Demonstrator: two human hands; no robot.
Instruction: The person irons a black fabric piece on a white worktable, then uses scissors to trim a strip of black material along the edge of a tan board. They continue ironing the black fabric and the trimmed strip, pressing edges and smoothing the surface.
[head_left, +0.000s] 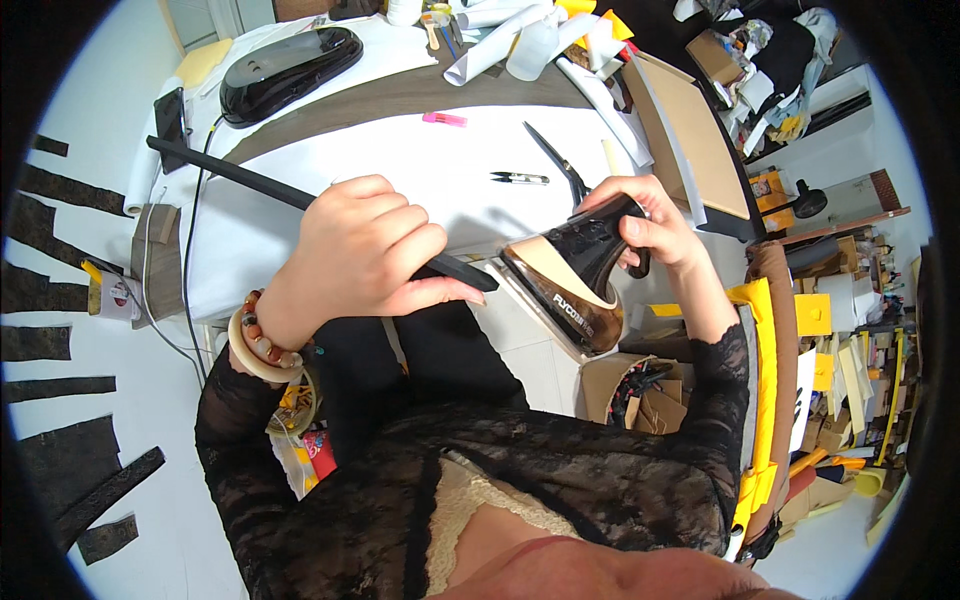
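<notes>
My left hand (375, 251) grips a long, narrow black bar (232, 176), its material unclear. The bar slants from beside the phone down to my thumb, and its near end (472, 274) reaches just left of the iron's soleplate. In my right hand (649, 221) is a black and gold Flyco iron (570, 277), held by its handle and tipped on its side, so the soleplate faces left towards the bar. Whether bar and plate touch cannot be told. Beyond my right hand, dark-handled scissors (559, 161) lie partly hidden on the white table covering (337, 157).
Thread snips (519, 178) and a pink clip-like item (444, 119) lie on the covering. Farther back are a glossy black oval appliance (292, 75), a phone (171, 124), paper rolls (495, 45) and a translucent bottle (534, 52). A corded cable (193, 225) hangs left; a cardboard box (600, 386) stands below right.
</notes>
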